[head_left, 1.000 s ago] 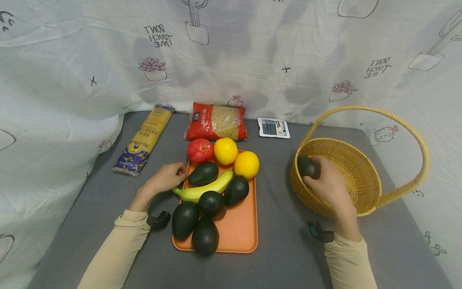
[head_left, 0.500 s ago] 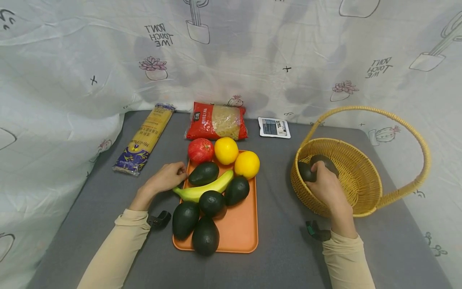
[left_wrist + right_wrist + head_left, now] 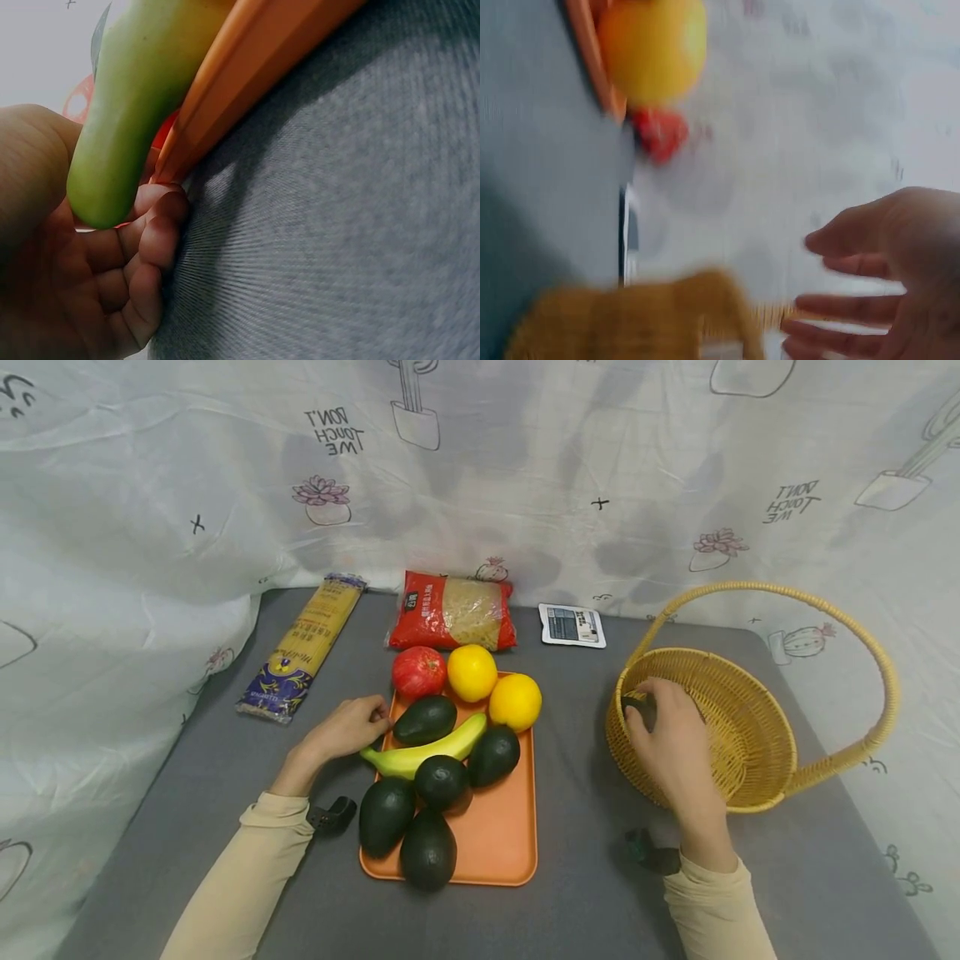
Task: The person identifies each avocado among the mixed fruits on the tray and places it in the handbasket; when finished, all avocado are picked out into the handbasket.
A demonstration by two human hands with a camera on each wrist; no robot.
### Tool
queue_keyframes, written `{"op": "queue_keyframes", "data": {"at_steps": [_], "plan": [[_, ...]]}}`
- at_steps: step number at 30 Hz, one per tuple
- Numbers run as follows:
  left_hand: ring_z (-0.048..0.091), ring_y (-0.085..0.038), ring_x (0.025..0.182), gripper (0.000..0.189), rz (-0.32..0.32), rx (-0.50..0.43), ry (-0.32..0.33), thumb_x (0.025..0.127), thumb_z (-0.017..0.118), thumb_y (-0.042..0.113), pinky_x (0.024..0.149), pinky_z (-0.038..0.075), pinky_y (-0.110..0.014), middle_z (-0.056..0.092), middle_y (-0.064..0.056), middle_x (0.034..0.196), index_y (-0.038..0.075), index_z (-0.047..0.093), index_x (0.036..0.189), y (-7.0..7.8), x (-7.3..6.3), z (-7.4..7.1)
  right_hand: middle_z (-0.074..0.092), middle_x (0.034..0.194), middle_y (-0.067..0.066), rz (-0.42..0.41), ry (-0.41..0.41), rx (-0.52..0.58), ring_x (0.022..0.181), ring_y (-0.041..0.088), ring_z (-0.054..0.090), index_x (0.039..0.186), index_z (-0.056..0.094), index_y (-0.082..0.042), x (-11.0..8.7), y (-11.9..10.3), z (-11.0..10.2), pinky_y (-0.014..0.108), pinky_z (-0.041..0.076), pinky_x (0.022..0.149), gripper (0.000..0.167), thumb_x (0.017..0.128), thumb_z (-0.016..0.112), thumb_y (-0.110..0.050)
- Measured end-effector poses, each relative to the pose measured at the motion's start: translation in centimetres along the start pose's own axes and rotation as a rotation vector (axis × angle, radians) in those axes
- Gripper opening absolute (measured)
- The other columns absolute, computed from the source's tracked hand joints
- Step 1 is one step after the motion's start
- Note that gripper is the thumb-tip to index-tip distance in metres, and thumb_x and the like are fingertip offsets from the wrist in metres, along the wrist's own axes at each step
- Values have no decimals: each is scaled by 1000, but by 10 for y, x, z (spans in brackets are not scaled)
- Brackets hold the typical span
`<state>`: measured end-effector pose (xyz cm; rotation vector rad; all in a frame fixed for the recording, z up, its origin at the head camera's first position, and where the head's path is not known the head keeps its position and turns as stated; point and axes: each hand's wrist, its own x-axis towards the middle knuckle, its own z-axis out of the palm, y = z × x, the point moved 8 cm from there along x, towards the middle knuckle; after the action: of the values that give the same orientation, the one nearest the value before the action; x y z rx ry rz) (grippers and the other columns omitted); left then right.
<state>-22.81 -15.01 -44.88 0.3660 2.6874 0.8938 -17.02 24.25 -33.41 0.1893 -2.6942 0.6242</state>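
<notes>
On the orange tray [image 3: 498,852] lie several dark green avocados [image 3: 427,850], a banana [image 3: 427,756], a pomegranate [image 3: 418,672] and two yellow-orange round fruits [image 3: 515,702]. My left hand [image 3: 348,727] pinches the tray's left rim beside the banana's tip; in the left wrist view its fingers curl against the rim and the banana hides part of the thumb. My right hand [image 3: 670,739] is over the wicker basket [image 3: 742,735], partly covering dark avocados [image 3: 641,712] inside. The right wrist view shows its fingers [image 3: 847,307] apart and holding nothing.
The basket's tall handle [image 3: 885,693] arches to the right. Behind the tray lies a red pasta bag [image 3: 453,612], with a spaghetti packet [image 3: 303,647] to the left and a small white packet [image 3: 572,625] to the right. A printed curtain [image 3: 525,477] hangs behind the grey table.
My right hand has let go of an avocado inside the basket and lifted slightly, shifting left. The left hand stays at the tray's rim.
</notes>
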Motion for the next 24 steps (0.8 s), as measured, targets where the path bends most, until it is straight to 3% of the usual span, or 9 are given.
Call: {"op": "queue_keyframes", "data": {"at_steps": [4, 7, 10, 15, 24], "plan": [[49, -16, 65, 13, -2, -2, 3, 94, 57, 16, 58, 38, -28, 57, -6, 77, 4, 61, 95, 0, 0, 0, 57, 130, 22, -275, 62, 58, 120, 39, 54, 115, 60, 2, -8, -51, 13, 51, 42, 99, 32, 84, 69, -5], [50, -16, 66, 14, 0, 4, 5, 94, 56, 17, 59, 38, -28, 58, -6, 78, 4, 61, 95, 1, 0, -1, 56, 133, 19, -466, 22, 77, 124, 37, 53, 116, 60, -1, -18, -84, 33, 49, 42, 103, 39, 79, 72, -5], [49, -16, 66, 13, 7, 8, 7, 94, 56, 16, 59, 37, -28, 57, -5, 77, 4, 61, 94, 3, -1, -1, 54, 137, 19, -595, -42, 65, 129, 37, 51, 122, 59, -3, -29, -105, 54, 50, 43, 104, 47, 77, 74, -6], [48, -16, 65, 11, 22, 19, 13, 93, 56, 16, 59, 36, -28, 53, -4, 73, 5, 60, 92, 8, -2, -3, 53, 141, 17, -658, -114, 22, 132, 37, 48, 129, 57, -6, -41, -116, 74, 51, 43, 105, 54, 78, 75, -7], [47, -16, 63, 11, 18, 15, 21, 92, 56, 16, 58, 35, -28, 51, -3, 71, 6, 59, 90, 6, -3, -3, 49, 147, 11, -751, -254, -125, 141, 33, 40, 137, 54, -10, -43, -127, 101, 49, 40, 109, 66, 75, 77, -13]]}}
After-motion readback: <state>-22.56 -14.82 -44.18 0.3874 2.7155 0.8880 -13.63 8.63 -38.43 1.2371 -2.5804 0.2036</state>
